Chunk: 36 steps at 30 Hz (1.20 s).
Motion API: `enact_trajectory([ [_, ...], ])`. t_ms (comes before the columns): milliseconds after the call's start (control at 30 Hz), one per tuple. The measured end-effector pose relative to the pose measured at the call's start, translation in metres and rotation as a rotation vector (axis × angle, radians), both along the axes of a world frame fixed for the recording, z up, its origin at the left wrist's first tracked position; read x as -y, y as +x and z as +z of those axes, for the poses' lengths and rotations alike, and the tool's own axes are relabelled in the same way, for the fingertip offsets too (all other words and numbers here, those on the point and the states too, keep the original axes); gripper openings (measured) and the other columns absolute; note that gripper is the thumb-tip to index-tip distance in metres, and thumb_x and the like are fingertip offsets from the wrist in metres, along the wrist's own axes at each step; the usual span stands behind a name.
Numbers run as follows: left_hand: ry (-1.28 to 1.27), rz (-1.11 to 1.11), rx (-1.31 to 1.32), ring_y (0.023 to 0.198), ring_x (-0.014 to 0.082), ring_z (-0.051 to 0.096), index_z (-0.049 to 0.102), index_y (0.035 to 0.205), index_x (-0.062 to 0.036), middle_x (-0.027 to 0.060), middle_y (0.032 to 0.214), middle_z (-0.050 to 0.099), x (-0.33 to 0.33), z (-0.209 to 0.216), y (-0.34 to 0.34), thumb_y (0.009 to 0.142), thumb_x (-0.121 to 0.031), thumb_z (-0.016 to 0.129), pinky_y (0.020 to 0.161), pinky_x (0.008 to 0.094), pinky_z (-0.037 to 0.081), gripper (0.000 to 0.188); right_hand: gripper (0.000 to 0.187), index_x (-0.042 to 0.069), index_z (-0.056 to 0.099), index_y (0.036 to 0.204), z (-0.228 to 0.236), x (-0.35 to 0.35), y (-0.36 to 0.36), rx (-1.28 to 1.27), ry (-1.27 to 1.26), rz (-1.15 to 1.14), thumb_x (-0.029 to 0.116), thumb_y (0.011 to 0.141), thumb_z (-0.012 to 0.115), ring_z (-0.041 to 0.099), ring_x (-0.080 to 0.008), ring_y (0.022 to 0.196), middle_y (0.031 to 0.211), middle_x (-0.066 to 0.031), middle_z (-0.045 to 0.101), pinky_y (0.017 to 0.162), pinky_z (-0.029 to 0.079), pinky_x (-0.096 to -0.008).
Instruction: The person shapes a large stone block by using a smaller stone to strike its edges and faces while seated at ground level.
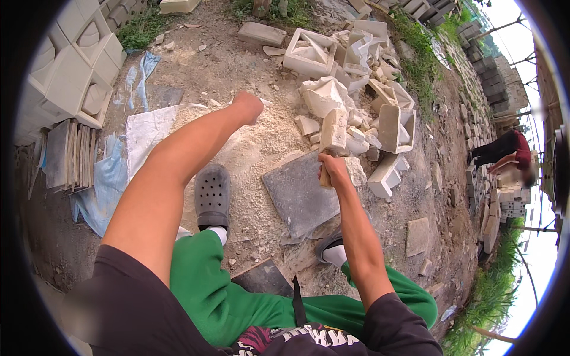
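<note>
My left hand (246, 108) is closed in a fist above a spread of pale crumbs (237, 145). A small white piece (266, 102) pokes out beside its fingers; the rest is hidden in the fist. My right hand (336, 168) wraps round the narrow grip of a dusty, block-headed wooden mallet (334, 129), its thick end pointing away from me. Beneath that hand lies a flat grey slab (303, 193). Just past the mallet is a heap of broken pale cast blocks (325, 97), some hollow with slanted ribs.
Stacked cream blocks (71, 65) and upright thin boards (77, 157) stand at the left. A white sheet (145, 133) and blue cloth (107, 202) lie near them. My grey clogs (212, 193) flank the slab. At far right, another person (515, 151) bends near grey blocks.
</note>
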<state>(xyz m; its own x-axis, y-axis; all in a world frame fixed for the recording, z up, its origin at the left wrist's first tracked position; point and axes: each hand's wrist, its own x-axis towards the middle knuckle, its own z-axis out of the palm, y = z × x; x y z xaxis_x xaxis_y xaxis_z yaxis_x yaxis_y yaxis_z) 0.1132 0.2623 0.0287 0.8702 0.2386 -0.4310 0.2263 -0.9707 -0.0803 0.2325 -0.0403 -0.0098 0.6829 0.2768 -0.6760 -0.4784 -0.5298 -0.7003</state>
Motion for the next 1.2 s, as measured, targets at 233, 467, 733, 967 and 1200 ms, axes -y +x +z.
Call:
enact_trajectory([
  [233,0.020,-0.054,0.012,0.095,0.0278,0.072,0.076,0.095,-0.0095,0.0109,0.100,0.074,0.009,-0.008,0.009,0.079,-0.021,0.068,0.077,0.0422,0.056,0.021,0.050,-0.004,0.065,0.092,0.208,-0.037,0.079,0.638,0.216,0.245,0.039,0.074,0.086,0.060,-0.0158,0.052,0.066,-0.0059,0.060,0.047,0.048,-0.0296],
  [467,-0.015,-0.025,-0.058,0.098,0.0251,0.072,0.077,0.099,-0.0108,0.0100,0.102,0.074,0.005,-0.015,0.007,0.079,-0.020,0.068,0.075,0.0405,0.057,0.024,0.024,0.001,0.056,0.091,0.398,-0.117,0.073,1.324,0.802,0.035,0.017,0.079,0.068,0.062,-0.0204,0.056,0.071,-0.0076,0.058,0.052,0.052,-0.0338],
  [733,-0.045,-0.032,-0.011,0.096,0.0249,0.072,0.078,0.097,-0.0103,0.0100,0.103,0.075,0.015,-0.003,0.026,0.074,-0.017,0.072,0.076,0.0391,0.057,0.024,0.034,-0.008,0.070,0.090,-0.020,-0.044,0.102,0.572,-0.537,0.527,0.020,0.071,0.072,0.070,-0.0242,0.066,0.077,-0.0170,0.070,0.061,0.056,-0.0385],
  [967,-0.011,0.066,-0.063,0.087,0.0234,0.073,0.078,0.091,-0.0122,0.0046,0.096,0.075,-0.014,-0.041,-0.007,0.072,-0.018,0.076,0.069,0.0395,0.057,0.020,0.027,-0.007,0.063,0.078,0.013,-0.043,0.043,0.132,-0.116,0.191,0.019,0.075,0.069,0.062,-0.0239,0.052,0.066,-0.0145,0.062,0.048,0.050,-0.0364],
  [1200,-0.014,0.021,-0.027,0.092,0.0234,0.073,0.078,0.095,-0.0125,0.0060,0.099,0.075,-0.006,-0.043,-0.003,0.077,-0.020,0.072,0.071,0.0402,0.057,0.020,0.040,0.001,0.063,0.081,0.191,-0.094,0.085,0.664,0.290,0.271,0.034,0.078,0.085,0.059,-0.0144,0.049,0.061,-0.0055,0.059,0.045,0.046,-0.0289],
])
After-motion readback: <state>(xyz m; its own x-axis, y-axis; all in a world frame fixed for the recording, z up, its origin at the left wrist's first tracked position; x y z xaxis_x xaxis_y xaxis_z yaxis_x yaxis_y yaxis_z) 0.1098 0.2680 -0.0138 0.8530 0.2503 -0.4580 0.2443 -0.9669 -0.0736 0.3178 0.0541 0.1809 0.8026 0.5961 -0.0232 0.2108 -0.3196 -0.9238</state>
